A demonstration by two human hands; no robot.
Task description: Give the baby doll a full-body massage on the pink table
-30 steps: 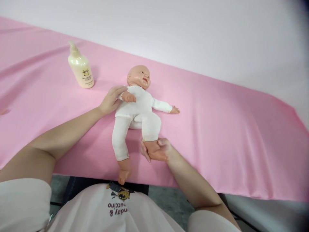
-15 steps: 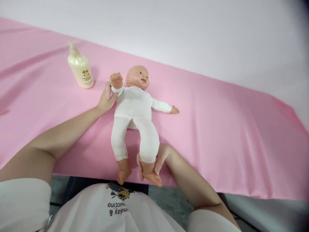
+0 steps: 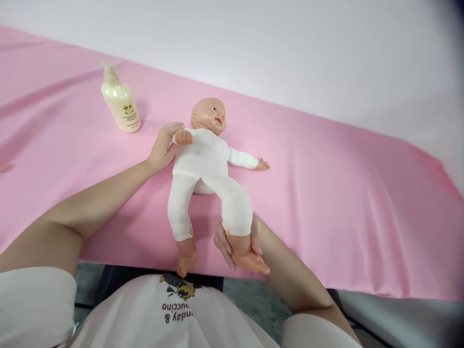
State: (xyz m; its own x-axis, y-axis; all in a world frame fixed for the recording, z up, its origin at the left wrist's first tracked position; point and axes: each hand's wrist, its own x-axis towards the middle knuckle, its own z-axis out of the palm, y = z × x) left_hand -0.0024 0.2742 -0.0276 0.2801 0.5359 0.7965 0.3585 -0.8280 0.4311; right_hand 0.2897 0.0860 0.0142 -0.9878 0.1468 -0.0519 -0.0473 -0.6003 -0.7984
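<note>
A baby doll (image 3: 203, 152) in a white cloth suit lies on its back, its head at the far side and its feet at the near edge. My left hand (image 3: 163, 145) is closed around the doll's arm on the left, with the small fist poking out in front of my fingers. My right hand (image 3: 225, 247) wraps from underneath around the ankle of the doll's leg on the right, lifting it outward; that leg partly hides my palm. The other leg rests straight with its foot over the edge. The doll's far arm lies stretched to the right.
A cream pump bottle (image 3: 123, 108) with a cow picture stands upright left of the doll. Pink cloth (image 3: 326, 208) covers the table, with a pale wall or surface (image 3: 290, 53) behind it. A small blurred object (image 3: 5, 168) lies at the left edge.
My right hand has raised the doll's leg and swung it right, the knee moving outward. The doll's held arm has come down and inward with my left hand, its fist now lower.
</note>
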